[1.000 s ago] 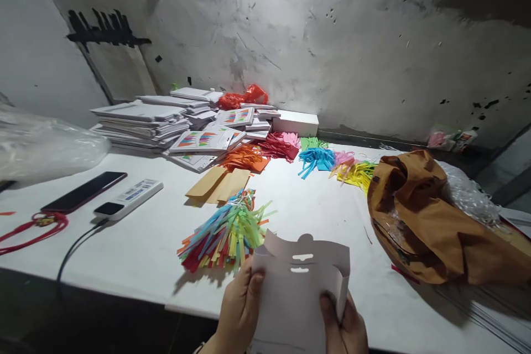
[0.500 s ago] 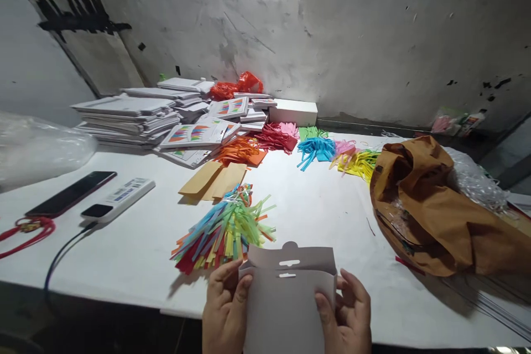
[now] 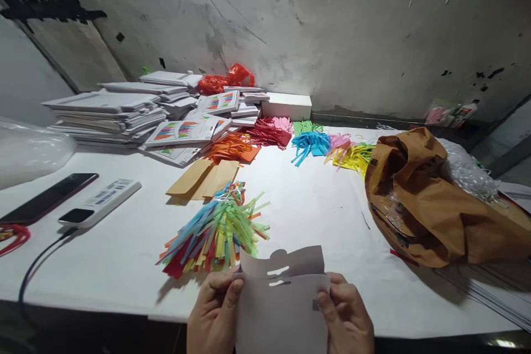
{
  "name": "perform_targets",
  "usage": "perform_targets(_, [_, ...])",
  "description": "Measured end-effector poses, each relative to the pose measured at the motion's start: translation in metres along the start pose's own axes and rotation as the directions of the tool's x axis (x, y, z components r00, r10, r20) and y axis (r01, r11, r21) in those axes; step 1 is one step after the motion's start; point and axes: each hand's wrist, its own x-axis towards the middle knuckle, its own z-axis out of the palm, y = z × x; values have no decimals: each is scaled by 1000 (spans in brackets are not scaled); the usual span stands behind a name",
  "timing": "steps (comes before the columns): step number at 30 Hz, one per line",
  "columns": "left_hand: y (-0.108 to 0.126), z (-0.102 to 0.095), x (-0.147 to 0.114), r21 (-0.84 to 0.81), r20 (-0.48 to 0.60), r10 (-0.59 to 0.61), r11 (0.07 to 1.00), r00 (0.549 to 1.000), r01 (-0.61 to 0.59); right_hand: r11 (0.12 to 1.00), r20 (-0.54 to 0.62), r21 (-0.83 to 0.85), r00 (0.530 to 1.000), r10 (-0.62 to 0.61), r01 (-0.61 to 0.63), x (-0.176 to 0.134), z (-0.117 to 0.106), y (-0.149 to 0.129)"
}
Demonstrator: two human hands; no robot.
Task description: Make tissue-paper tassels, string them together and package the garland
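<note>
Between my two hands, at the near edge of the table, is a flat white paper box [image 3: 277, 315] with its top flap raised. The flap and the panel below it each have a hang-hole slot. My left hand [image 3: 215, 307] pinches the box's upper left corner between thumb and fingers. On the other side my right hand [image 3: 348, 310] grips the right edge, thumb in front. Just beyond the box and to its left lies a tied bundle of multicoloured paper tassels [image 3: 215, 232]. Brown paper envelopes [image 3: 219, 180] rest behind the tassels.
Stacks of white boxes [image 3: 108, 113] stand at back left. Orange tassels [image 3: 232, 146], red tassels [image 3: 269, 131], blue tassels [image 3: 310, 144] and yellow tassels [image 3: 352, 157] line the back. A brown cloth bag [image 3: 440, 204] lies right. A phone [image 3: 50, 198] and a white cabled device [image 3: 102, 202] lie left.
The box tilts slightly, and its flap leans more. My right hand has shifted up along the box's edge, and a small dark mark now shows by its thumb. The view has moved slightly right.
</note>
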Motion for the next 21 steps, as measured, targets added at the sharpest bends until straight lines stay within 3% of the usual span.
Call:
perform_targets(3, [1, 0, 1, -25, 27, 2, 1000, 1000, -1, 920, 77, 224, 947, 311, -320, 9, -1, -11])
perform_targets(7, [1, 2, 2, -114, 54, -49, 992, 997, 55, 843, 172, 275, 886, 430, -462, 17, -5, -22])
perform_targets(11, [3, 4, 1, -206, 102, -107, 970, 989, 126, 848, 184, 279, 892, 413, -450, 17, -6, -23])
perform_targets(15, [2, 4, 0, -243, 99, -97, 963, 990, 119, 924, 131, 208, 945, 299, -322, 12, -4, -19])
perform_targets(18, [-2, 1, 0, -244, 80, -74, 965, 994, 92, 989, 16, 35, 990, 143, -143, 9, -3, -16])
perform_targets(21, [-6, -1, 1, -244, 48, -65, 967, 997, 75, 985, -110, -92, 985, 134, -144, 10, -8, -8])
